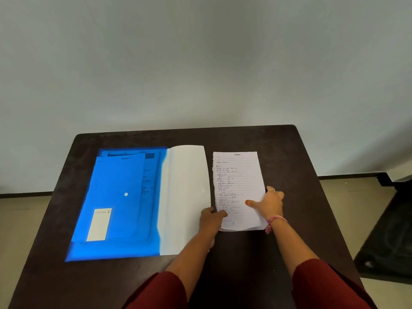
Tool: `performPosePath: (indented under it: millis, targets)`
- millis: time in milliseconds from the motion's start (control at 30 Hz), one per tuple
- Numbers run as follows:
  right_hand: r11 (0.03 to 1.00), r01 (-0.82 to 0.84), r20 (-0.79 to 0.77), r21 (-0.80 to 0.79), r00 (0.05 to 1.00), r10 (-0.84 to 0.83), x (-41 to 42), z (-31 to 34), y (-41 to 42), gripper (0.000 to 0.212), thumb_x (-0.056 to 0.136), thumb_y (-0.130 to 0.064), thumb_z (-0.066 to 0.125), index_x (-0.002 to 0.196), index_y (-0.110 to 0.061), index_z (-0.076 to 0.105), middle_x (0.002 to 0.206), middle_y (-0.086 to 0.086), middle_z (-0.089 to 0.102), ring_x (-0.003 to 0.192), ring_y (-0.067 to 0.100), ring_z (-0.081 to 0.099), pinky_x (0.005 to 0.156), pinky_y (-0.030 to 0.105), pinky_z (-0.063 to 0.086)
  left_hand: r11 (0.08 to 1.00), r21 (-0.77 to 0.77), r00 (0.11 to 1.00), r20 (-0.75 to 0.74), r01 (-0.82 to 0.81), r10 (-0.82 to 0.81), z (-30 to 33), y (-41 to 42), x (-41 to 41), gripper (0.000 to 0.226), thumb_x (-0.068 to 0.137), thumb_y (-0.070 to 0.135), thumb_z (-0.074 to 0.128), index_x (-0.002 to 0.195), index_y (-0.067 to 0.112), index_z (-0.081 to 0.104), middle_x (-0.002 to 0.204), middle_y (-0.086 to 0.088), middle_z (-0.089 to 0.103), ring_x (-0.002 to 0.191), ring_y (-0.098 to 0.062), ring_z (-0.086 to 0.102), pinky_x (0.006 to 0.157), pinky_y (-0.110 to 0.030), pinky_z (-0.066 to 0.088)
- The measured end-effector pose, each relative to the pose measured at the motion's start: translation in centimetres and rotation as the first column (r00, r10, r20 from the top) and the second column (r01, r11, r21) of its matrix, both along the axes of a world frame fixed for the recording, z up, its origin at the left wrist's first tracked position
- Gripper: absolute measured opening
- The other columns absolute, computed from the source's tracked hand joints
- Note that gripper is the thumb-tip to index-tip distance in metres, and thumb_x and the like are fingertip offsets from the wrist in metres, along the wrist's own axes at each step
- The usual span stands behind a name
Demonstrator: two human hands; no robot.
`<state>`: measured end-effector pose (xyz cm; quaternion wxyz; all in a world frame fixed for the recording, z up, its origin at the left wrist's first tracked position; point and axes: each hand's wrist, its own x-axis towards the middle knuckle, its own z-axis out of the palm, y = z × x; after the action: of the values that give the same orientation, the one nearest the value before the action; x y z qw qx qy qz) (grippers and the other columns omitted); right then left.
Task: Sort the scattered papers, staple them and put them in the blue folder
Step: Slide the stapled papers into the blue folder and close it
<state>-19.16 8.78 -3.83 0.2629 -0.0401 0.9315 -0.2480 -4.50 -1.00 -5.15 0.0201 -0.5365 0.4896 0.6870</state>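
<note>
A blue translucent folder (116,197) lies flat on the left half of the dark table, with papers showing faintly through it and a white label near its lower left. Its white inner flap (185,192) is spread open to the right. Beside that lies a stack of lined handwritten papers (236,175). My left hand (210,221) rests at the lower left corner of the stack, fingers on the papers next to the flap's edge. My right hand (270,202) grips the stack's right edge, thumb on top of the sheet. No stapler is visible.
The dark brown table (289,157) stands against a plain pale wall. A black object (392,237) sits on the floor to the right of the table. Bare tabletop shows right of the papers and along the front edge.
</note>
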Motion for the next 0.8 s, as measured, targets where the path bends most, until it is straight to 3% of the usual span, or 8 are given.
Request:
performPosePath:
  millis: [200,367,533,633,733,800]
  targets:
    - [1.000,-0.018,-0.004,0.010,1.000,0.018,-0.1,-0.3,0.1,0.090,0.065,-0.031,0.087,0.136,-0.003,0.040,0.129,0.019,0.042,0.110,0.034,0.055,0.095,0.040,0.046,0.997,-0.062,0.999,0.018,0.044,-0.043,-0.8,-0.1,-1.1,0.014,0.089,0.017,0.059,0.100,0.011,0.066,0.111,-0.007,0.068,0.096,-0.022,0.065,0.085,-0.036,0.056]
    - [0.999,-0.046,-0.018,0.020,0.999,0.046,0.1,-0.1,0.2,0.083,0.065,-0.035,0.085,0.130,-0.005,0.043,0.125,0.018,0.049,0.115,0.033,0.050,0.095,0.041,0.045,0.899,-0.336,0.936,0.304,0.280,-0.179,-0.7,0.4,-2.2,0.035,0.089,0.034,0.059,0.117,0.013,0.052,0.118,-0.008,0.042,0.111,-0.027,0.050,0.098,-0.035,0.045]
    - [0.996,-0.080,0.006,0.025,0.997,0.080,0.8,-0.6,0.2,0.086,0.065,-0.038,0.083,0.134,-0.010,0.039,0.128,0.014,0.046,0.120,0.030,0.040,0.095,0.039,0.040,0.821,-0.477,0.949,0.195,0.314,-0.249,-0.4,0.7,-1.8,0.021,0.100,0.024,0.041,0.117,0.015,0.047,0.119,-0.006,0.058,0.110,-0.027,0.058,0.097,-0.045,0.047]
    - [0.998,-0.044,0.054,-0.055,0.997,0.047,1.0,-0.5,0.2,0.077,0.072,-0.039,0.079,0.133,-0.013,0.041,0.130,0.012,0.037,0.124,0.027,0.032,0.099,0.036,0.036,0.754,-0.595,0.960,0.162,0.279,-0.228,0.0,0.4,-1.0,0.022,0.102,0.025,0.036,0.121,0.019,0.045,0.115,-0.002,0.063,0.103,-0.024,0.062,0.096,-0.044,0.048]
    - [0.977,0.022,0.096,-0.212,0.995,-0.002,1.4,-0.6,0.0,0.072,0.073,-0.051,0.076,0.129,-0.016,0.048,0.132,0.007,0.036,0.129,0.024,0.032,0.105,0.038,0.036,0.761,-0.631,0.982,0.002,0.147,-0.188,0.6,-0.5,0.1,0.021,0.103,0.025,0.036,0.121,0.018,0.046,0.107,0.002,0.061,0.091,-0.013,0.062,0.076,-0.023,0.054]
    - [0.927,0.107,0.147,-0.360,0.987,-0.057,1.7,-0.9,-0.1,0.071,0.068,-0.058,0.076,0.122,-0.018,0.052,0.126,0.002,0.050,0.121,0.021,0.050,0.098,0.040,0.048,0.786,-0.613,0.984,-0.077,0.081,-0.161,1.2,-1.2,0.8,0.024,0.103,0.023,0.038,0.124,0.016,0.045,0.107,0.005,0.058,0.088,-0.006,0.058,0.064,-0.008,0.048]
